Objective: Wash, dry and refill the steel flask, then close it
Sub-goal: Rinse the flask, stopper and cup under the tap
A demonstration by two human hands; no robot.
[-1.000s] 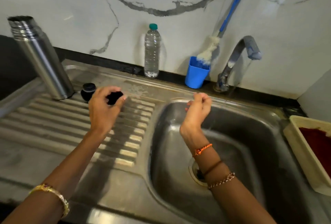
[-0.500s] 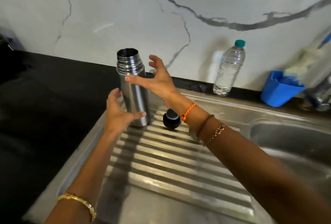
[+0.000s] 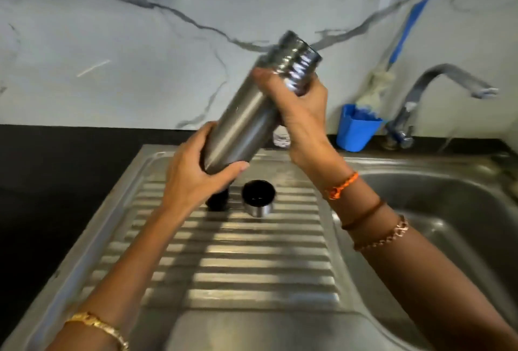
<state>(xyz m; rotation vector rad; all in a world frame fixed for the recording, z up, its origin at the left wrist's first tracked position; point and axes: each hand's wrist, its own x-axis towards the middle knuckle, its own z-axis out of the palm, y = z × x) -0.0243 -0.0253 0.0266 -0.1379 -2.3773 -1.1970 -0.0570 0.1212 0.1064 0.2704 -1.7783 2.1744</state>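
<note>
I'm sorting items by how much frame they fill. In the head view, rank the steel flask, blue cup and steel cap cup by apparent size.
1. steel flask, clearly largest, though held nearer the camera.
2. blue cup.
3. steel cap cup, slightly smaller; it sits nearer, so the true order is unsure.

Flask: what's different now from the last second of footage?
The flask has left the draining board, where it stood upright. Now both hands grip it in the air, tilted, mouth up toward the tap: left hand near its base, right hand below the neck. The black stopper and the steel cup stay on the board.
</note>
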